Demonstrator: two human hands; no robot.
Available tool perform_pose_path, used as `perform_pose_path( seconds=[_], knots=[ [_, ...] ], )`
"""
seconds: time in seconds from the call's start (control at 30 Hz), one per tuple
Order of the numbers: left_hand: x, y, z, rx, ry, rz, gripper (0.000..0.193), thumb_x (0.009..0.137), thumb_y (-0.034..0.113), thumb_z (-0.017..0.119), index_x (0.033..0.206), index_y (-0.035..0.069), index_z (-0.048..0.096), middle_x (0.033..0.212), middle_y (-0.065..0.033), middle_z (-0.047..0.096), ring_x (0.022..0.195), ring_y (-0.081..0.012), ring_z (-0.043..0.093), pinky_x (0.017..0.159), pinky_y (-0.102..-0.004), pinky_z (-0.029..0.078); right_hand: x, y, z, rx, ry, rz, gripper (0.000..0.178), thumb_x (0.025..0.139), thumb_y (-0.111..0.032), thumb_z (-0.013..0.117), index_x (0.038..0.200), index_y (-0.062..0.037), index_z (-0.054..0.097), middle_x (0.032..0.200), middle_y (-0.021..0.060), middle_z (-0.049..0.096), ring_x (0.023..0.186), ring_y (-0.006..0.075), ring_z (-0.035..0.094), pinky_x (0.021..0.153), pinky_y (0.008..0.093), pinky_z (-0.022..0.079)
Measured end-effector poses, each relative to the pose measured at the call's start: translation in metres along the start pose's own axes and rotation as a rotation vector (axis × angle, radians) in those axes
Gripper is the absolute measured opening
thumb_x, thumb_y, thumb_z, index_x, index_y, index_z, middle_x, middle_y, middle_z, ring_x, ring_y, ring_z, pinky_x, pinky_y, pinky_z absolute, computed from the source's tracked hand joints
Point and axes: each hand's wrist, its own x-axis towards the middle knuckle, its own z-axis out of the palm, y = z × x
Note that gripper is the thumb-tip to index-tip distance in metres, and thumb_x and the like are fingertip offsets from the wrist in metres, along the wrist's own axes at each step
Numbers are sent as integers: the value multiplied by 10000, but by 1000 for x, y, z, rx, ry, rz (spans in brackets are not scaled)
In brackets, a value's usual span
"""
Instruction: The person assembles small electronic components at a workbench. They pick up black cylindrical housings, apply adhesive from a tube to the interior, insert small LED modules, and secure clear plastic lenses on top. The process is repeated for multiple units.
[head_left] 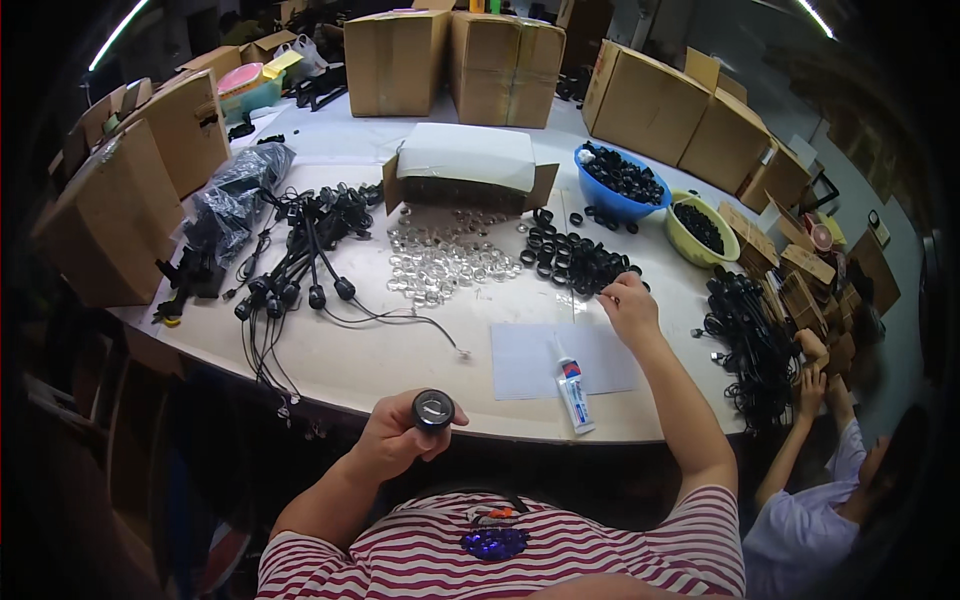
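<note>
My left hand (392, 437) is closed around a black round housing (433, 409), held upright in front of my body; a clear disc shows in its top. My right hand (632, 308) reaches to the near right edge of a pile of black rings (570, 255). Its fingertips are pinched together there, and what lies between them is hidden. Left of the rings spreads a heap of clear lenses (440, 265). Nearer to me, a white and blue glue tube (574, 395) lies on a sheet of white paper (515, 365), nozzle pointing away from me.
Black corded lamp parts (300, 260) lie at left beside plastic-wrapped pieces (235, 190). An open carton (465, 160) stands behind the lenses. A blue bowl (620, 190) and a green bowl (703, 230) hold black parts. Cable bundles (745, 340) lie right, near another person's hands (812, 375).
</note>
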Motion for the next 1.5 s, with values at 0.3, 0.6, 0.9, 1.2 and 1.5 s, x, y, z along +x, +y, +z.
perform_pose_path(
  seconds=[0.3,0.6,0.9,1.2,1.5],
  knots=[
    [14,-28,-15,289,246,-327,302,702,-23,429,958,-7,590,595,3,471,487,-65,422,455,-200,351,-16,-113,-33,888,-238,-115,403,737,-4,666,1109,-4,510,961,45,573,861,115,549,795,255,453],
    [4,-52,-13,275,122,-243,211,805,105,549,988,5,585,643,25,481,532,-49,397,497,-180,327,-51,-167,-55,779,-337,-496,364,694,-43,702,1048,-41,615,933,90,628,819,180,604,721,254,480],
    [4,-60,-12,279,73,-241,129,839,130,581,909,21,572,618,30,480,554,-52,427,515,-191,355,-60,-172,-50,632,-367,-590,354,689,-50,701,1032,-50,615,932,103,628,826,226,621,691,277,509],
    [15,-59,-7,372,76,-374,222,789,74,585,1005,28,600,696,9,551,613,-64,503,564,-211,427,-55,-167,-65,593,-504,-444,320,691,-98,708,992,-54,608,927,110,627,855,282,596,750,346,465],
    [18,-47,-9,235,-104,-260,199,840,84,546,1031,29,554,731,27,508,638,-52,445,574,-206,373,-37,-178,-82,480,-606,-614,318,723,-185,694,994,-51,595,863,115,623,757,274,609,635,331,484]
  ],
)
